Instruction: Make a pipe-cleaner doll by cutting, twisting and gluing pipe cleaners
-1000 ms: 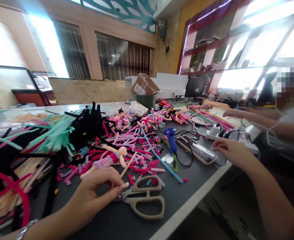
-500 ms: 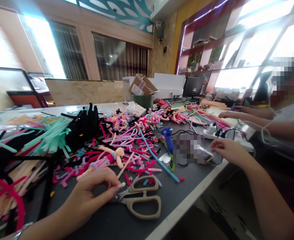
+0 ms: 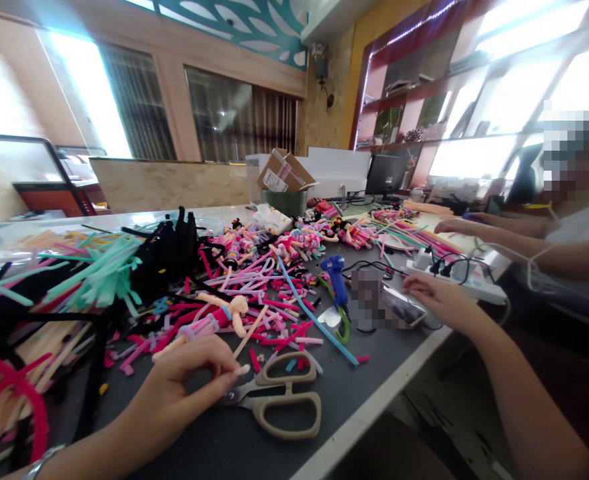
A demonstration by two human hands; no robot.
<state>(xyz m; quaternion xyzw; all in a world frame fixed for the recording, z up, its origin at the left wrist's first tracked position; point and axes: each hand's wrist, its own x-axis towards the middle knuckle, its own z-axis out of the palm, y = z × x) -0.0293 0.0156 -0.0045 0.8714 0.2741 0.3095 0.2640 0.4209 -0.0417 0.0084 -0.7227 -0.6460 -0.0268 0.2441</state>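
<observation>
A box (image 3: 283,171) is sitting tilted atop a bin (image 3: 293,202); a monitor (image 3: 385,175) is standing rightward, a lamp (image 3: 321,66) hanging above.

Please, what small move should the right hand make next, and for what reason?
Probably the right hand should touch the phone: it is very near and appears to hold nothing, while the left hand is occupied, pinching a small pale piece.

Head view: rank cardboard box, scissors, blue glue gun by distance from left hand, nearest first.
From the left hand:
1. Scissors: beside its fingertips, handles to the right.
2. Blue glue gun: farther right and forward.
3. Cardboard box: far back, above the green container.
</observation>
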